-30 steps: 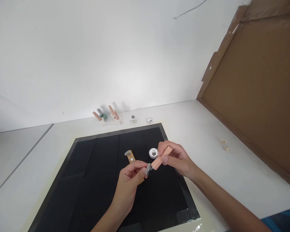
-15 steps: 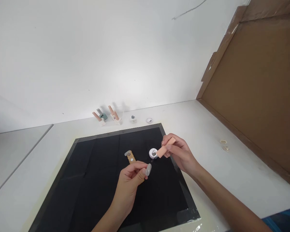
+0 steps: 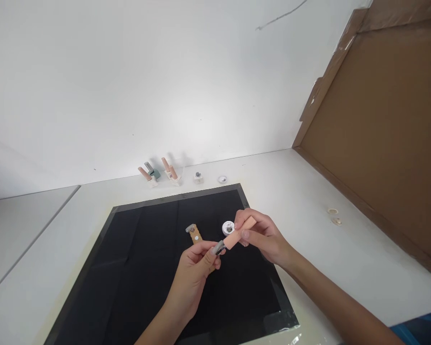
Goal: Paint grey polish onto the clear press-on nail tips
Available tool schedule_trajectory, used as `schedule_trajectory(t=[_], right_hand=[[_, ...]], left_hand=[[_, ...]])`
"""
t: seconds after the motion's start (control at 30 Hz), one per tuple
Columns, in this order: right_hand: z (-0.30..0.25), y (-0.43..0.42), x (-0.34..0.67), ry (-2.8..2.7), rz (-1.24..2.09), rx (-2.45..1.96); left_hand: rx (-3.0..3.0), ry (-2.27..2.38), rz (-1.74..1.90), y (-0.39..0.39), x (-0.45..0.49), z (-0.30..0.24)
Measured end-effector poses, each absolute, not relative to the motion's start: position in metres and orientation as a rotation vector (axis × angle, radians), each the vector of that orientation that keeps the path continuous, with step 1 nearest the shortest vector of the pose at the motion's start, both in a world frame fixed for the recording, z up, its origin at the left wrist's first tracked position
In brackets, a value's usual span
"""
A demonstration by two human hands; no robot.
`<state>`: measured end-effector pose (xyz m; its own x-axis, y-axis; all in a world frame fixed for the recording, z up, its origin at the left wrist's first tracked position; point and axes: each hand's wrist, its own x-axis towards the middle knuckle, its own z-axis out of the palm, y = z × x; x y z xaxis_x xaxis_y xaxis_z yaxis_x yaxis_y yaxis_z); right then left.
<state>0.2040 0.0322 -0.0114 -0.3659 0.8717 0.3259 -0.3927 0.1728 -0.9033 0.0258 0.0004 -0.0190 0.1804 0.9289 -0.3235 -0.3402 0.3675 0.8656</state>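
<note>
My left hand (image 3: 192,270) is closed around the near end of a tan, wavy-edged nail holder (image 3: 195,235), part of which is hidden behind the fingers. A grey false nail (image 3: 190,228) sits at the holder's far end. Another grey false nail (image 3: 217,247) shows by my left thumb and fingertips. My right hand (image 3: 269,239) pinches a peach nail polish brush cap (image 3: 240,233), slanted down to the left. Its brush end meets the nail at my left thumb. Just behind the cap stands a small round white jar (image 3: 227,227) with dark bits in it.
A black mat (image 3: 147,268) with taped edges covers the middle of the white table. Along the back stand several polish bottles (image 3: 173,175), a small clear pot (image 3: 198,178) and a little round dish (image 3: 222,179). Pale ring-like pieces (image 3: 335,221) lie at right, near a cardboard box (image 3: 380,124).
My right hand has moved the brush cap down and left, bringing its brush to the grey nail at my left thumb. That nail has tilted slightly; my left hand has barely moved.
</note>
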Motion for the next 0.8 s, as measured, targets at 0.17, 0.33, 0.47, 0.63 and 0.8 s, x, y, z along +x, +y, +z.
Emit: schedule_trajectory(t=[0.17,0.33,0.47,0.63,0.8], right_hand=[[-0.0098,0.0331,0.2054,-1.341,1.431,-0.553],[-0.0099,0.0351,0.2085,-1.295,1.447,-0.587],[-0.0109,0.0379,0.2102,-1.274,1.43,-0.611],[-0.0107,0.0399,0.2102,-1.245,1.414,-0.595],[-0.0095,0.0369,0.2086,-1.267,1.438,-0.537]], left_hand=[[0.713,0.971,1.014,0.0006,0.0254,-0.0199],[0.657,0.944,1.013,0.0007,0.0249,-0.0196],[0.628,0.927,1.007,0.0007,0.024,-0.0211],[0.599,0.902,1.004,0.0012,0.0226,-0.0235],[0.591,0.901,0.996,0.0022,0.0225,-0.0221]])
